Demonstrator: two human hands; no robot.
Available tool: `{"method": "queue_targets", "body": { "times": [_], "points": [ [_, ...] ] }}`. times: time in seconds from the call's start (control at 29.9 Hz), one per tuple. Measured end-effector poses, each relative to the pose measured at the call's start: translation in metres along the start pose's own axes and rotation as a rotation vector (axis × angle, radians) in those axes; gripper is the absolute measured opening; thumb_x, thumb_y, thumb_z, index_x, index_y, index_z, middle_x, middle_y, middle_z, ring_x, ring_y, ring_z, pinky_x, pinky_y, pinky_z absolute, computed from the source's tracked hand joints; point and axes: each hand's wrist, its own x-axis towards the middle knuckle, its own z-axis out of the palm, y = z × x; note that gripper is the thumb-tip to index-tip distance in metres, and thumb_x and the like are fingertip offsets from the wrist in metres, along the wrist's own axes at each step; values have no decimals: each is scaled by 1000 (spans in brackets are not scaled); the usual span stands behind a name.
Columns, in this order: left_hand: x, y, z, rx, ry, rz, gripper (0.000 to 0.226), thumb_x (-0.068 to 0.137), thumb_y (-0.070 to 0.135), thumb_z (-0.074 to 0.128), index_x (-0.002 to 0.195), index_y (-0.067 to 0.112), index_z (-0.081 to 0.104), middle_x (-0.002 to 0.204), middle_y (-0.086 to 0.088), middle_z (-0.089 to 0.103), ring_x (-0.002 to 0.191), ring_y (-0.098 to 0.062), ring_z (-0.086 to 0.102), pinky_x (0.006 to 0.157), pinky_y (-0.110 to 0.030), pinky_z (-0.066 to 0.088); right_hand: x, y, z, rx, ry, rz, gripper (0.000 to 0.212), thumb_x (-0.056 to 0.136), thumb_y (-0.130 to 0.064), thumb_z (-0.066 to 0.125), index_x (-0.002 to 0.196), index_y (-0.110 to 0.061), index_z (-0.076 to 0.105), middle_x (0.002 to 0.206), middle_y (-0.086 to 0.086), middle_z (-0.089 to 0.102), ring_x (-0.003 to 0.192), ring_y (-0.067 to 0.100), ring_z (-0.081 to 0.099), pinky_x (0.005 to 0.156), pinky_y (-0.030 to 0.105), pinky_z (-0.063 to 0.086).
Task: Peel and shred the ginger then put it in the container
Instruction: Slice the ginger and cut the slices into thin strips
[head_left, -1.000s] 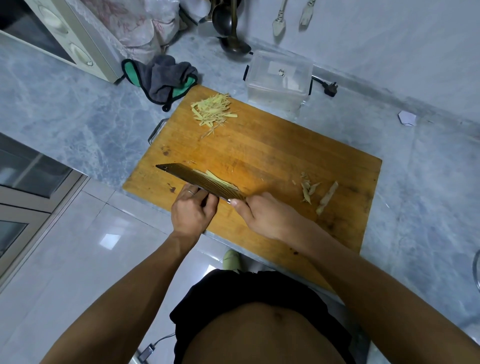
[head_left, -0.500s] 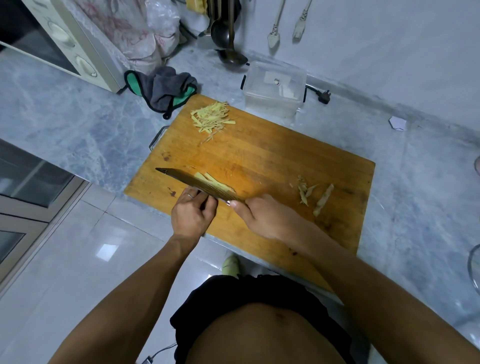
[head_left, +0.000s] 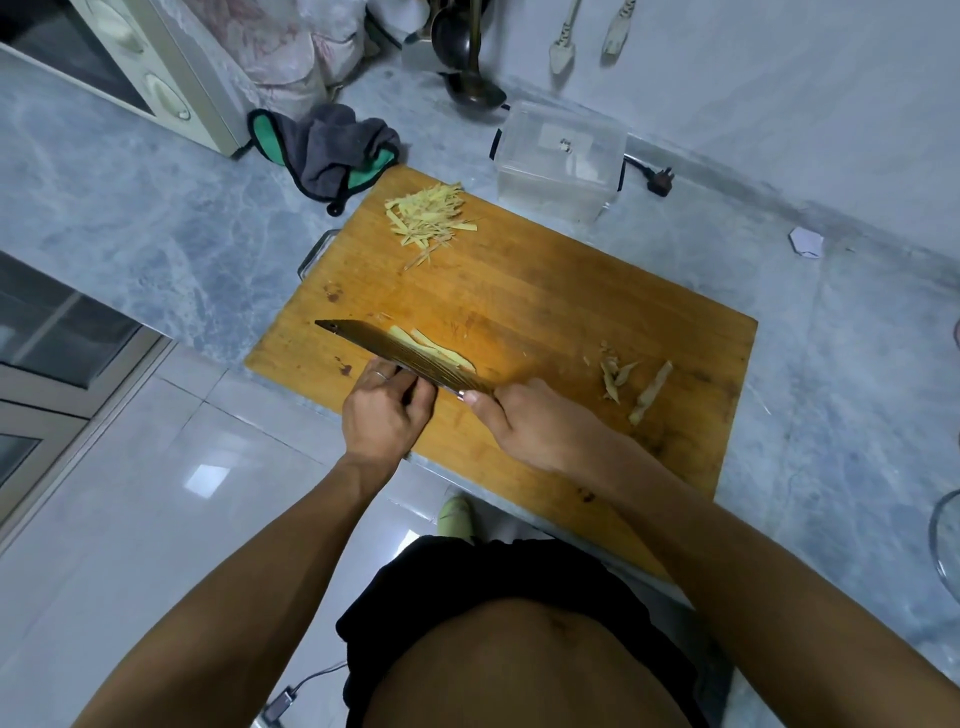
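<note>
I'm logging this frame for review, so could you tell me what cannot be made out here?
All in the head view:
- The ginger under the left hand: hidden by its fingers and the knife blade.
- The knife handle: covered by the right hand.
- Whether the container holds anything: its clear walls are too blurred.
- The round rim at right: cut off by the edge.

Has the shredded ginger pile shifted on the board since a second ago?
No. The shredded ginger pile still lies at the far-left corner of the cutting board.

Both forearms reach forward, left hand (head_left: 385, 415) and right hand (head_left: 535, 426) fingers curled.
</note>
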Motion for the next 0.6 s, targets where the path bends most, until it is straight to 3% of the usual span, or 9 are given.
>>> {"method": "queue_targets", "body": {
  "times": [0.1,0.2,0.33,0.47,0.6],
  "points": [
    [0,0,-1,3,11,12,7,83,13,73,86,7,76,92,-12,72,89,-33,66,62,-30,50,0,-4,-1,28,-10,26,64,106,-50,27,86,-1,63,88,19,63,86,35,62,71,36,47],
    [1,2,-2,-6,13,16,18,86,19,63,80,5,74,87,-14,70,85,-34,65,59,-30,48,9,-11,3,32,-20,64,64,106,-50,26,92,0,63,101,23,62,97,38,59,78,39,47],
    [0,3,-6,-12,9,17,23,84,21,61,74,3,72,78,-16,67,77,-34,65,55,-28,45,25,-15,12,11,-6,36,61,105,-53,26,89,-7,62,96,21,63,92,38,61,69,35,43],
    [0,2,-6,-16,6,10,20,84,20,63,78,4,74,81,-14,69,79,-33,65,57,-28,47,25,-8,13,36,40,-8,66,105,-53,27,91,-2,65,88,19,66,83,36,64,74,42,54],
    [1,1,-4,-23,24,19,9,84,14,69,83,6,75,88,-13,70,86,-31,65,62,-29,49,19,-2,7,6,27,-40,58,105,-52,26,72,-13,54,70,6,56,70,27,57,70,38,50]
  ]
}}
